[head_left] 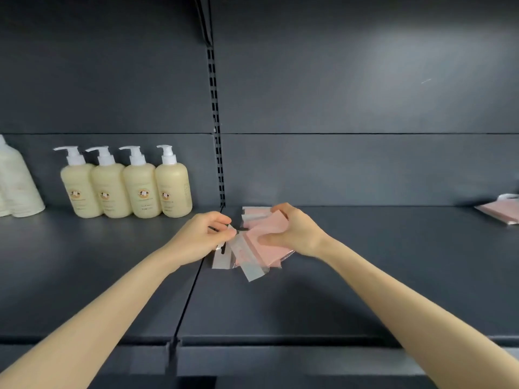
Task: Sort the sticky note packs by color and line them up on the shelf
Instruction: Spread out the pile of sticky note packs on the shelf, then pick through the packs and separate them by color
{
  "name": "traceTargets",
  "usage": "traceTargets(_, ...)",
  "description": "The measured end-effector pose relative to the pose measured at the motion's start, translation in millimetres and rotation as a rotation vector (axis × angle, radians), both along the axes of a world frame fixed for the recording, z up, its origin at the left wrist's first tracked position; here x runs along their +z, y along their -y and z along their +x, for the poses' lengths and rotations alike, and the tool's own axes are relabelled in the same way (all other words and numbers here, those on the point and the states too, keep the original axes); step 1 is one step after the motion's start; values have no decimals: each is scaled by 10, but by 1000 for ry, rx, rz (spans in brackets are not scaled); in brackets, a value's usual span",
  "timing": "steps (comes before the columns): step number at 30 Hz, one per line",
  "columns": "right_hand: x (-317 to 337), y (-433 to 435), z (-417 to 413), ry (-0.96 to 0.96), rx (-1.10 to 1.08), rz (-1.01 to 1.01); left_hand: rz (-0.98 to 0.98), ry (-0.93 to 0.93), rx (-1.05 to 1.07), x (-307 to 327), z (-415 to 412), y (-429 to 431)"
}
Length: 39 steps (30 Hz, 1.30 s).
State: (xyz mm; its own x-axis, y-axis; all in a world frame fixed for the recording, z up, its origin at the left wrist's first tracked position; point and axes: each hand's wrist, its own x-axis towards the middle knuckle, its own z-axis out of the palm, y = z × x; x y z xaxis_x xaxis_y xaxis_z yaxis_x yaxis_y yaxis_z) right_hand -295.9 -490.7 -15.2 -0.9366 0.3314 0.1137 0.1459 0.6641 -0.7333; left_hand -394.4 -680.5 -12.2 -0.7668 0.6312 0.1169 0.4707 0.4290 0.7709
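- A fanned bundle of pink sticky note packs [273, 249] is held by the right hand [295, 228]; the thumb is pressed on the top pack's face and the fingers [280, 210] are curled over its far edge, so the bundle is gripped.
- The left hand [205, 234] is held just left of the bundle; its fingers [224, 220] are narrowed to a pinch, thumb against forefinger, on a clear plastic tab [238, 241] at the bundle's left edge.
- Below the left fingers a slotted clear tab [220, 256] is seen sticking out of the bundle; beside it, nearer the viewer, a long clear tab [254, 270] is angled down and to the right.
- The bundle is kept low over the dark shelf [365, 276]; whether its underside touches the shelf cannot be told.
- Just beyond the right fingers a further pink pack [255, 213] is laid flat on the shelf, close to the back panel and partly hidden by the hand.
- Well to the right of the right fingers a lone pink pack [502, 213] is seen at the picture's edge, also flat on the shelf.
- Left of the left fingers four cream pump bottles [126, 186] are stood upright in a row, side by side against the back panel; further left a larger pale bottle [16, 186] is cut off by the frame.
- Behind the gap between the two sets of fingers a slotted upright [217, 122] is fixed to the back panel.
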Motion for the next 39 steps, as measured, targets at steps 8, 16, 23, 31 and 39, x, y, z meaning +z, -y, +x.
traceTargets(8, -78, 207, 172, 180, 19, 171, -111, -136, -81, -33, 26, 78)
traceTargets(16, 291, -21, 493, 45, -74, 371, -228, -511, -139, 186, 234, -164)
traceTargets(23, 570, -543, 1150, -76, -262, 490, -139, -643, -240, 527, 754, -764)
traceTargets(31, 671, -1349, 2428, -37, -412, 637, -35, -733, -320, 632, 1761, -1747)
traceTargets(39, 523, -2165, 3745, 99, -504, 709, -68, -793, -430, 433, 2857, -2767)
